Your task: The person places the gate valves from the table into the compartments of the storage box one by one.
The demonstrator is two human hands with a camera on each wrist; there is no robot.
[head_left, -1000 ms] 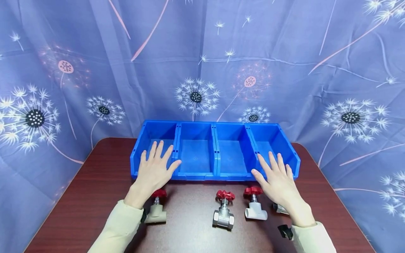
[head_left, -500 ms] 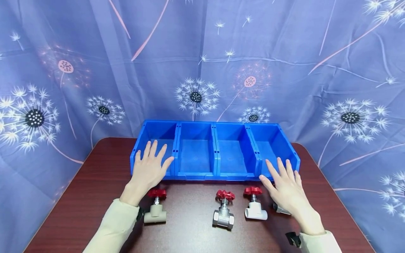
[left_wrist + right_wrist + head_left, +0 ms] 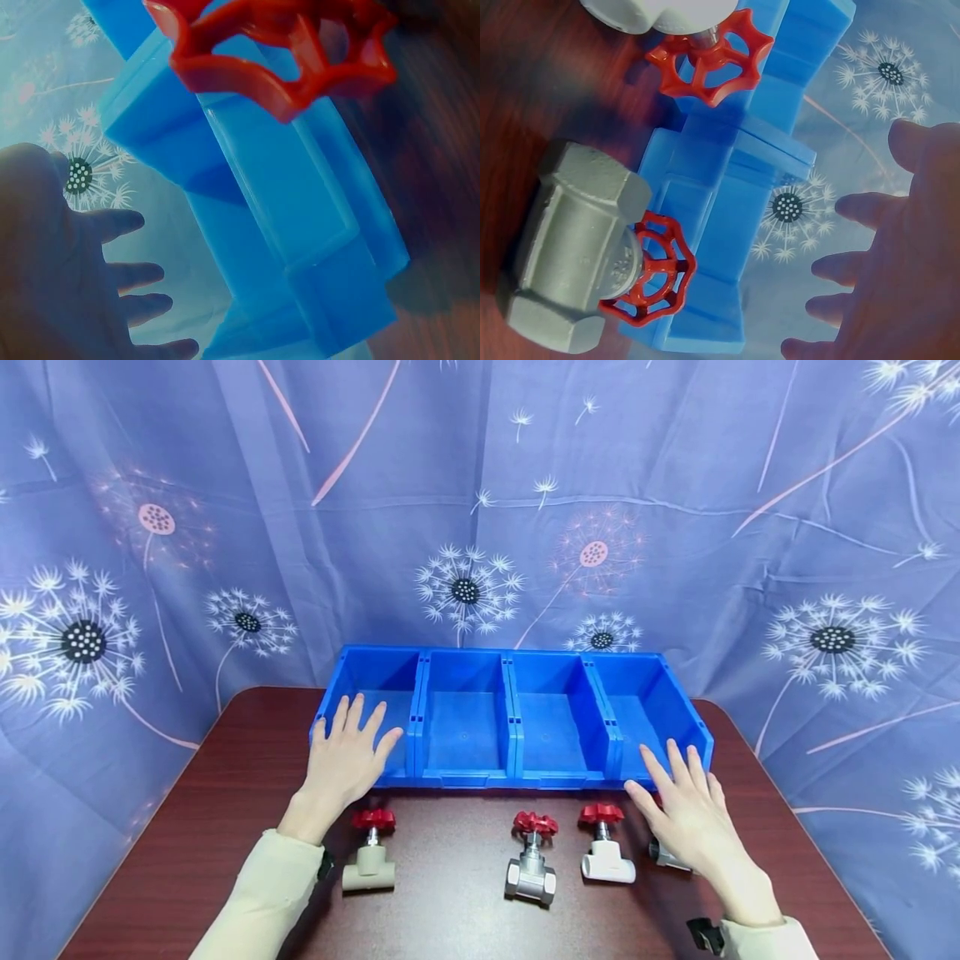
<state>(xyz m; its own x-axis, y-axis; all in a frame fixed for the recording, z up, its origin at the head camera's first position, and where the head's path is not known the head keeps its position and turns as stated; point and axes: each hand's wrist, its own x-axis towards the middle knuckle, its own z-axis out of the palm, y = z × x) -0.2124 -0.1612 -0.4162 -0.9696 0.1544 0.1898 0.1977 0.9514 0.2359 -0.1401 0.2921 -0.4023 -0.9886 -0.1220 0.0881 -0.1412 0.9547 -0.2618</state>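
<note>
Over the front of the leftmost compartment of the blue bin row (image 3: 465, 780), my left hand (image 3: 339, 770) is spread with its fingers apart, holding nothing. Just below it stands a beige plastic valve (image 3: 369, 870) with a red handwheel (image 3: 289, 75). My right hand (image 3: 693, 818) is likewise spread, near the front of the rightmost compartment. Under it a metal valve (image 3: 574, 244) is partly hidden in the head view. A white plastic valve (image 3: 607, 865) lies to its left, and another metal valve (image 3: 530, 878) lies near the middle, both with red handwheels.
Several compartments of the bin row stand side by side at the back of the dark wooden table (image 3: 450, 918). A blue curtain (image 3: 480, 485) with a dandelion print hangs close behind it. Black straps (image 3: 705, 935) show at the wrists.
Both hands have drawn apart and slightly toward the person, the left one leftward and the right one rightward. The valves and bins have stayed in place.
</note>
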